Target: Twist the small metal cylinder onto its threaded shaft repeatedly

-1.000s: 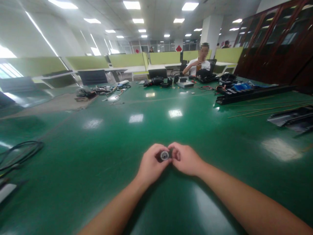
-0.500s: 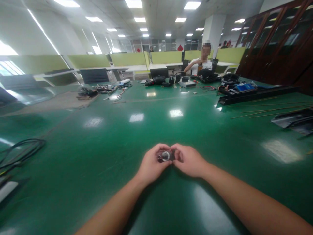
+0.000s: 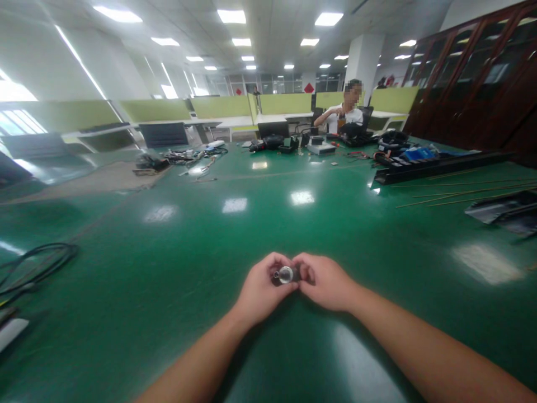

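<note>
Tabletop (image 3: 188, 235): green. Small round part (image 3: 286, 274): silver, dark grey. Partition panels (image 3: 285, 104): yellow-green. Cabinet (image 3: 465, 126): dark reddish-brown. Diamond sign (image 3: 309, 88): red.

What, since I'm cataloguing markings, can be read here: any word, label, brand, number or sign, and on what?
None can be read.
Held metal part: too small and blurred to tell.
Red diamonds, background: too small to tell.
Blue item, right side: too blurred to tell.

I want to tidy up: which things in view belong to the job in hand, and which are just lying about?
Job in hand:
Small, silvery, round-faced metallic-looking part, held between the left hand and the right hand

Apparently just lying about:
Looped black cable at the left
Long black channel-shaped bar at the right
Thin, straight, yellowish rods
Flat grey-white box, far side
</note>
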Demonstrator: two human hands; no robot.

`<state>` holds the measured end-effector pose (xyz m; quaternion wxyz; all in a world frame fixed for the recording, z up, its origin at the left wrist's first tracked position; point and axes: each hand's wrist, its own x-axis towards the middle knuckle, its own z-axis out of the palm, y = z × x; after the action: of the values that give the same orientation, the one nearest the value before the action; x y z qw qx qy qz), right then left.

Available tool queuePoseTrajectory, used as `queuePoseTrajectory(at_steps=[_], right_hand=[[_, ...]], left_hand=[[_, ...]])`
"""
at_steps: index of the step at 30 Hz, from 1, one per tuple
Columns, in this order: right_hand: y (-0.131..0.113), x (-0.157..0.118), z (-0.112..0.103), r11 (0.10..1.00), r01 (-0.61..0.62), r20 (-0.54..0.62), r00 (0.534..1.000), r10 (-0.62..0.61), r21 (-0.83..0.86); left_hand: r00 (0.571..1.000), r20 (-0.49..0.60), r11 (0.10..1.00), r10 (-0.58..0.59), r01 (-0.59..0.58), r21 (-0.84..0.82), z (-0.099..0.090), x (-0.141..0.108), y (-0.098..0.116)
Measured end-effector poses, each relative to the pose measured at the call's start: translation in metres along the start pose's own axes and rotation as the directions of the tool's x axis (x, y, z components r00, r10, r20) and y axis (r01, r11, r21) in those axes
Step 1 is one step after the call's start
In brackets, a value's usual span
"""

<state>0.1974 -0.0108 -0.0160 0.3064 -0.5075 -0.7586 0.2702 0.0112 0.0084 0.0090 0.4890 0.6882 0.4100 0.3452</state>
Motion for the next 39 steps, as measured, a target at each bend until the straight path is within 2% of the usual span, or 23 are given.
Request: queuePoseTrajectory(at_steps=[7,12,26,33,39], right_hand=[[-0.0041,-0.0029,-0.0014,1.0,-0.013,0.008,1.0,0.013,-0.009],[-0.0043,-0.0027,-0.002,0.999,-0.013,-0.005,1.0,0.012,-0.049],[-0.0023,-0.001,0.0,0.998,0.005,0.011,1.0,-0.004,-0.068],[-0.0032,-0.0008,0.0002,0.993,0.023,0.003,1.0,-0.022,-0.112],[-0.0023,-0.0027,-0.0007,0.995,-0.015,-0.023,1.0,0.012,-0.095]], left_hand=[[1.0,-0.012,0.999,0.019,-0.019,-0.029,0.0007,0.0007,-0.0059],[0.997,-0.008,0.996,0.076,-0.076,0.044,-0.0004,0.0,-0.0075],[0.998,0.006,0.995,0.064,-0.064,0.08,-0.0008,0.0001,-0.0061],[0.991,0.026,0.981,0.128,-0.13,0.144,-0.0037,-0.0012,-0.0026],[0.994,0.024,0.982,0.104,-0.107,0.156,-0.0051,0.0001,-0.0043]])
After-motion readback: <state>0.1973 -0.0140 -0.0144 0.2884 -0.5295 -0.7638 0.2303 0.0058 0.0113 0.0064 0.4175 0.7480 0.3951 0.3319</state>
